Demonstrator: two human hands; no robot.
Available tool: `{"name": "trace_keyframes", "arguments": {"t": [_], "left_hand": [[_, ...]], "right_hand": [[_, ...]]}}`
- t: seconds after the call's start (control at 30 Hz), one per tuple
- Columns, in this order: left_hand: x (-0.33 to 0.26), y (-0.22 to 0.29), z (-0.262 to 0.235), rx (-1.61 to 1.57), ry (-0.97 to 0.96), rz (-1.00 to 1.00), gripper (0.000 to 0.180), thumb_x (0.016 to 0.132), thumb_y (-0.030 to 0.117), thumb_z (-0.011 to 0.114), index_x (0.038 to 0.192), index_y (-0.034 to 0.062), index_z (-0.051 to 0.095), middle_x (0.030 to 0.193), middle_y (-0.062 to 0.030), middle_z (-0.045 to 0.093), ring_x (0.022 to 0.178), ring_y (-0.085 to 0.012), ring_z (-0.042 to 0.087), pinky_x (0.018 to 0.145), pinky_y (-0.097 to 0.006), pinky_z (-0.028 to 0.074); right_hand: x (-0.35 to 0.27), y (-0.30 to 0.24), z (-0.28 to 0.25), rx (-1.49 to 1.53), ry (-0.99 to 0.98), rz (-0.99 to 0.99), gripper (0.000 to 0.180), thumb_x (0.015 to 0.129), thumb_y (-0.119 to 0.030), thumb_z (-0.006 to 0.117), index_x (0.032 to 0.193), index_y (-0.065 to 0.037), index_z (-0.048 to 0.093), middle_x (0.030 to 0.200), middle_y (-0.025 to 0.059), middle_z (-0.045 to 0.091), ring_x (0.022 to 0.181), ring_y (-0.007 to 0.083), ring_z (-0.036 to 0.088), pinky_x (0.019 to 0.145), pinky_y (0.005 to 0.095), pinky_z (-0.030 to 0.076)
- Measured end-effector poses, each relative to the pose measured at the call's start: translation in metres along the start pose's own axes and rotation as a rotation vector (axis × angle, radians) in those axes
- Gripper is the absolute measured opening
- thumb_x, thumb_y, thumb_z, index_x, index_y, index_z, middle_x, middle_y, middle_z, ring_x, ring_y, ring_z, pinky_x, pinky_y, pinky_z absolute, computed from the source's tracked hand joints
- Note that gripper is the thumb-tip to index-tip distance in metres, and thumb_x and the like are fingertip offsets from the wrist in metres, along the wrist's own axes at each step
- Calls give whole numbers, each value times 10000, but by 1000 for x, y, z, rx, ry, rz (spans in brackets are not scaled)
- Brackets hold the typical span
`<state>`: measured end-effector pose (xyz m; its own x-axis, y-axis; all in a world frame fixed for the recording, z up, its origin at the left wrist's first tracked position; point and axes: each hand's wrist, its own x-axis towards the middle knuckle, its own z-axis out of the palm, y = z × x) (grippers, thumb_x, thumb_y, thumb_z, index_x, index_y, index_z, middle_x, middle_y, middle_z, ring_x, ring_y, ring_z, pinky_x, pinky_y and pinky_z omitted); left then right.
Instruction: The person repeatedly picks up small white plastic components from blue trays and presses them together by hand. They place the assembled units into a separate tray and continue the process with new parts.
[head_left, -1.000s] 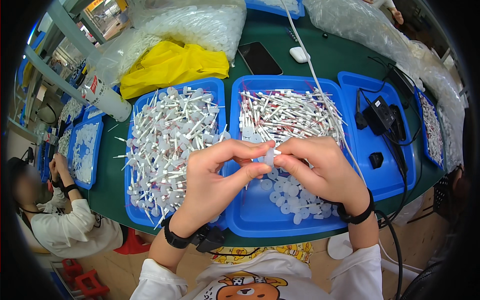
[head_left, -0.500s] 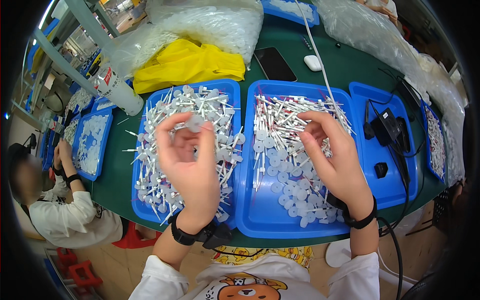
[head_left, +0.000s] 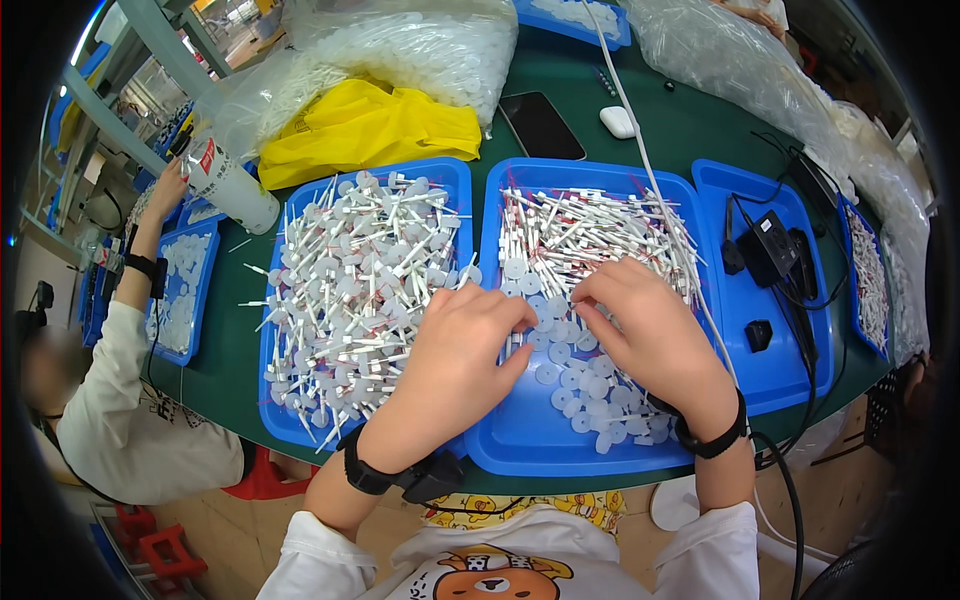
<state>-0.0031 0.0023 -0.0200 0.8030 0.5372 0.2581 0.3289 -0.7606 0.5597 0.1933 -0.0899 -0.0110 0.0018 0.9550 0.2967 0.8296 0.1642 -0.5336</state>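
My left hand point(head_left: 462, 345) is above the inner edges of the two trays, back of the hand up. Its thumb and curled index finger are apart beside the discs, with nothing visible between them. Over the right blue tray point(head_left: 515, 425), my right hand point(head_left: 655, 335) has its thumb and fingertips drawn close together. Whatever they pinch is too small to make out. Below both hands lie translucent round discs point(head_left: 575, 380) with centre holes. Thin white sticks with reddish ends point(head_left: 590, 225) are heaped behind them. The left blue tray point(head_left: 272, 405) holds many sticks fitted with discs point(head_left: 350, 265).
Behind the trays lie a yellow bag point(head_left: 375, 130), a phone point(head_left: 542, 125) and a white case point(head_left: 617, 122). A bottle point(head_left: 232, 190) stands at left. A white cable point(head_left: 650, 160) crosses the right tray. Another blue tray point(head_left: 770, 385) holds black adapters. A co-worker's arm point(head_left: 140, 260) reaches in at left.
My left hand has moved right and down from the left tray; the disc in its fingers is no longer visible there. My right hand has lowered leftward toward the discs. The co-worker's arm has risen toward the bottle.
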Motion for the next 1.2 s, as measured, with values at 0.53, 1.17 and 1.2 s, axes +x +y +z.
{"name": "trace_keyframes", "arguments": {"t": [0.53,1.17,1.2], "left_hand": [[-6,-1,3,234,-186,141,245,679,200,836,830,138,653,883,-19,562,1000,-214,532,912,-384,349],[6,13,-2,-832,111,-263,242,983,60,565,1210,-12,521,1072,-121,663,995,-170,656,857,-289,507],[6,13,-3,-857,89,-272,227,976,56,579,1187,-11,530,1053,-103,655,972,-147,648,846,-276,503]], "right_hand": [[-10,-1,6,-99,-215,56,248,774,-80,757,996,-22,663,962,118,586,993,313,584,873,403,488],[7,-19,2,157,111,-123,234,824,-83,713,1004,-18,580,914,127,577,890,326,586,768,411,479],[7,-19,3,163,108,-120,232,825,-86,712,1002,-18,579,915,127,577,893,324,587,767,408,479]]}}
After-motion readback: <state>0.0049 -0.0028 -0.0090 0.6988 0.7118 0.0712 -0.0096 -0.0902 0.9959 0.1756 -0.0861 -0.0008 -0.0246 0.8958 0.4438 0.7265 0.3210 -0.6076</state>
